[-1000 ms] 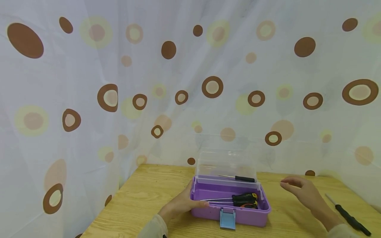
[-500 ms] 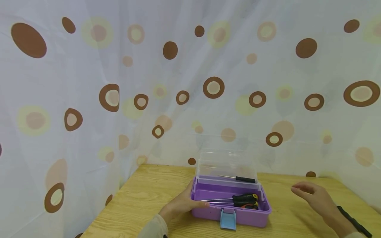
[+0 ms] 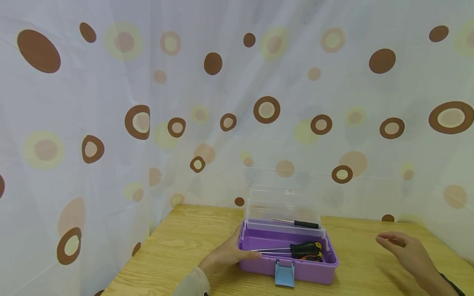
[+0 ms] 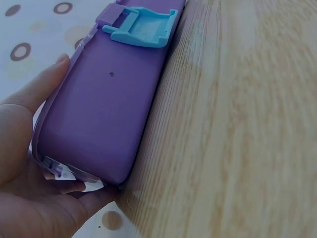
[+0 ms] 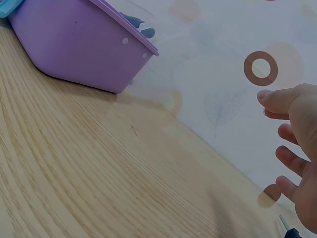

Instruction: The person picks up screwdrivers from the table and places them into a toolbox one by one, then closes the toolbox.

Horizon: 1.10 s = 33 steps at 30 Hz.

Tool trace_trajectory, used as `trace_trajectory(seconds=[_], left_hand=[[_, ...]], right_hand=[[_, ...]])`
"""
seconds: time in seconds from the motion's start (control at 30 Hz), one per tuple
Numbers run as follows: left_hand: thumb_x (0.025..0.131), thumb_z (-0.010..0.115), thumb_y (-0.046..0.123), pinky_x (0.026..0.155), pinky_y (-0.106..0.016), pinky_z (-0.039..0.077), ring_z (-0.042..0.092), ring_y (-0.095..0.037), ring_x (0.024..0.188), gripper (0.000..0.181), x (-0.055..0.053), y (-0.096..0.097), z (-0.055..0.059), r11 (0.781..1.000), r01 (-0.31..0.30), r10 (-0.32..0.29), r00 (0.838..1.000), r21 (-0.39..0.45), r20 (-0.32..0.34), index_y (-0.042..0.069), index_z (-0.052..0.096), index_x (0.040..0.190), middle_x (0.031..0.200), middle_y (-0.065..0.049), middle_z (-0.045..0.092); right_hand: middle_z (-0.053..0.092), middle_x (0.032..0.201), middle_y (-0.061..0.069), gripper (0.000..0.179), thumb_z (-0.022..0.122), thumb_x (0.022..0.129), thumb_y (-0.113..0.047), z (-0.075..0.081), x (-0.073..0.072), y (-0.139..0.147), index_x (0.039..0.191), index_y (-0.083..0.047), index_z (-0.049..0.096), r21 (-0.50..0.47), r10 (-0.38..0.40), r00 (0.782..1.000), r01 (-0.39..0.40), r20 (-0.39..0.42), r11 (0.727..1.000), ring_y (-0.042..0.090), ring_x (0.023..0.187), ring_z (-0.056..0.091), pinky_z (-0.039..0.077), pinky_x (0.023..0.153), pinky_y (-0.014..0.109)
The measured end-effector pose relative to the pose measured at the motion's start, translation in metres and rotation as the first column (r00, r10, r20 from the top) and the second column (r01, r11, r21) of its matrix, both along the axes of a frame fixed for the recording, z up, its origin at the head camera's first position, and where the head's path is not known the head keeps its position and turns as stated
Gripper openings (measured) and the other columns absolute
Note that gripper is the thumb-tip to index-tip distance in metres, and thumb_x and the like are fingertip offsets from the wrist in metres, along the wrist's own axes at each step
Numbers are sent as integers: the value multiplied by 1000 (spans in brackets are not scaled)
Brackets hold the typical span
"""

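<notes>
A purple toolbox (image 3: 307, 273) stands on the table with its clear lid (image 3: 283, 201) tipped back and its blue latch (image 3: 284, 274) hanging down in front. My left hand (image 3: 227, 254) grips the box's left end, thumb over the front rim; in the left wrist view its fingers wrap that end. Inside the box lie screwdrivers (image 3: 305, 248) with black and yellow handles, partly overlapping. Another, slim screwdriver (image 3: 306, 224) rests in the lid. To the right, my right hand (image 3: 411, 255) hovers above the table, fingers loosely bent and holding nothing.
A loose screwdriver (image 3: 451, 283) lies at the table's right side, mostly hidden behind my right forearm; its shaft tip shows in the right wrist view. A curtain (image 3: 222, 82) with brown and yellow circles surrounds the wooden table (image 3: 177, 234).
My right hand has moved right, away from the toolbox, and now covers most of the loose screwdriver. My left hand and the box stay put.
</notes>
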<state>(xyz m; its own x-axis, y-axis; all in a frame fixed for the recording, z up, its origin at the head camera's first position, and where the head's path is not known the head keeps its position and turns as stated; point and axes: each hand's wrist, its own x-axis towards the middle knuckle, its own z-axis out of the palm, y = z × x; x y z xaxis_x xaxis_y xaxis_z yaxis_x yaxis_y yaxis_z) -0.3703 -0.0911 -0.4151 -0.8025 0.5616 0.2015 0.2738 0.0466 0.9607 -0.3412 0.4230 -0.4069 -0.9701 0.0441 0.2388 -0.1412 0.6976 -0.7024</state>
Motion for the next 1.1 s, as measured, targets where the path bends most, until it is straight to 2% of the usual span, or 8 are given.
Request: trace_trajectory(seconds=[0.2,0.33,0.5,0.6,0.77,0.93,1.1], left_hand=[[87,84,18,119,-59,24,41,-38,141,117,1,-1,0,1000,1,-1,1000,0,0,17,-3,167,159,-11,35],[87,84,18,119,-59,25,41,-39,140,118,0,-2,0,1000,-2,2,1000,4,6,18,-3,167,158,-11,37],[86,84,18,119,-59,23,41,-38,140,118,0,-3,1,1000,-12,12,1000,1,1,17,-3,167,159,-12,35],[86,84,19,119,-59,23,41,-38,141,117,-1,-3,1,1000,-13,13,1000,-7,-4,19,-1,167,160,-11,35],[86,84,21,120,-59,23,39,-39,141,117,-1,-4,1,1000,-17,17,1000,-17,-9,23,-1,167,160,-10,34],[86,85,21,120,-60,22,39,-40,141,119,0,-6,2,999,-33,33,999,-19,-2,20,-3,167,161,-13,33],[86,85,20,119,-60,24,41,-40,140,119,1,-7,3,999,-35,35,999,-10,6,19,-2,167,160,-14,35]], right_hand=[[42,143,44,69,52,106,-51,1,4,11,138,10,54,0,-59,998,59,-10,998,62,124,43,46,83,72],[38,144,46,71,50,107,-52,-1,4,18,136,13,53,21,-111,993,112,-42,993,66,123,38,40,85,80],[36,146,44,70,51,107,-48,-6,4,26,131,17,55,34,-197,973,202,-121,979,70,128,28,30,93,82],[36,145,44,70,51,107,-47,-9,6,30,129,19,54,28,-244,959,250,-141,968,70,131,25,25,98,82],[38,143,43,67,50,108,-45,-13,7,35,128,19,54,49,-306,942,315,-140,948,68,130,28,25,102,80],[41,140,43,66,52,107,-44,-18,5,43,124,20,57,68,-345,928,357,-139,932,67,127,33,29,101,77],[46,136,43,58,56,105,-39,-19,6,51,116,18,63,51,-381,910,393,-163,918,68,124,35,27,104,77]])
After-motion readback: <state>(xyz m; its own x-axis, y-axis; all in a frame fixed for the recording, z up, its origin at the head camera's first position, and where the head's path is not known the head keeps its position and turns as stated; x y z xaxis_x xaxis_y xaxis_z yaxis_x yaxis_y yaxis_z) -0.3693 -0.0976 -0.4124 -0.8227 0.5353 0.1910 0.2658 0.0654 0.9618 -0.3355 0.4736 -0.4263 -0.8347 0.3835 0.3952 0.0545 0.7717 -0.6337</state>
